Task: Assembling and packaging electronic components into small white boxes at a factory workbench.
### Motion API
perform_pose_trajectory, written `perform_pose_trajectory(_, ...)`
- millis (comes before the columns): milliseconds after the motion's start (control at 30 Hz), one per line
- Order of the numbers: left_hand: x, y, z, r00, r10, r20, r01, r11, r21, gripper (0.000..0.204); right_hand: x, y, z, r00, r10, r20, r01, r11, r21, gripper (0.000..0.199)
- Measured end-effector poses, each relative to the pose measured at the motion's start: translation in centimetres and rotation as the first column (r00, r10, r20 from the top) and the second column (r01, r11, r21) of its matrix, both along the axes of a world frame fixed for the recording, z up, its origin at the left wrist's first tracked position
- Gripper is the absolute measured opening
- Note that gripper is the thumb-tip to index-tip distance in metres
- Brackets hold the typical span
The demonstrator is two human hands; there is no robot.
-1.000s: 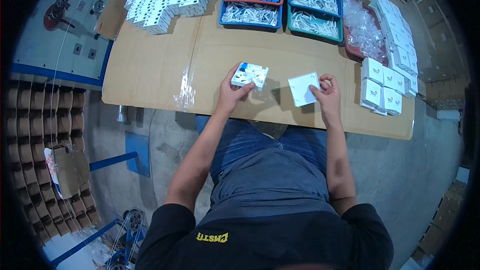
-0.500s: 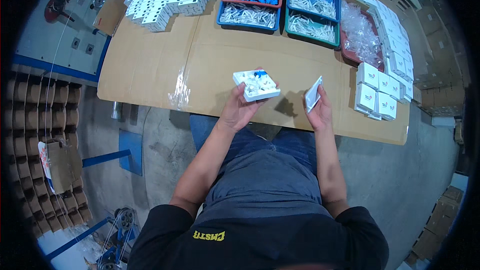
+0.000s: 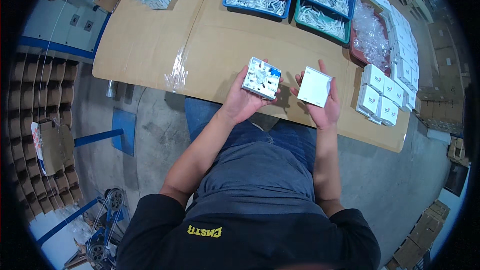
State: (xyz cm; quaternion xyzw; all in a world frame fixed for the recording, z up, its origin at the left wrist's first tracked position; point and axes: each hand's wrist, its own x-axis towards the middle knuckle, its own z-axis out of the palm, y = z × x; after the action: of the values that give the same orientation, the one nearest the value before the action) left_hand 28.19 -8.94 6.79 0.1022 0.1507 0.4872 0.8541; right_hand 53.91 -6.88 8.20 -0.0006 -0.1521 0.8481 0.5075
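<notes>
Left hand (image 3: 246,101): now raised, gripping open socket base (image 3: 261,77), innards up. Right hand (image 3: 320,104): white cover plate (image 3: 314,86), previously edge-on, now flat on palm. Both above cardboard-covered table (image 3: 150,45); halves separate, apparently ready for joining.

Black short-sleeved shirt (image 3: 250,235), sleeves ending above elbows, forearms bare below. Small yellow printed mark on shirt, well behind fingers. Grey apron-like cloth (image 3: 260,180) over lap, creased, between shirt and blue jeans (image 3: 210,115). Jeans show just behind fingers, at both knees. Left hand (image 3: 245,101) and right hand (image 3: 320,105) bare: no gloves, rings, watch or wristbands. Fingers (image 3: 300,77) uncovered, nails short.
</notes>
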Motion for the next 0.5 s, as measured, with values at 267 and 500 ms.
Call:
perform_pose_trajectory(267, 1.1, -0.5, 0.8, 0.987, -0.025, -0.161, 0.016, 0.999, -0.052, 0.069, -1.1, 0.5, 2.8, 0.848, -0.108, 0.519, 0.087, 0.994, 0.065, 0.066)
perform_pose_trajectory(500, 2.2, -1.1, 2.0, 0.952, -0.024, -0.305, 0.007, 0.998, -0.056, 0.068, -4.4, -0.9, 3.5, -0.030, -0.800, 0.599, -0.239, 0.588, 0.773, 0.075)
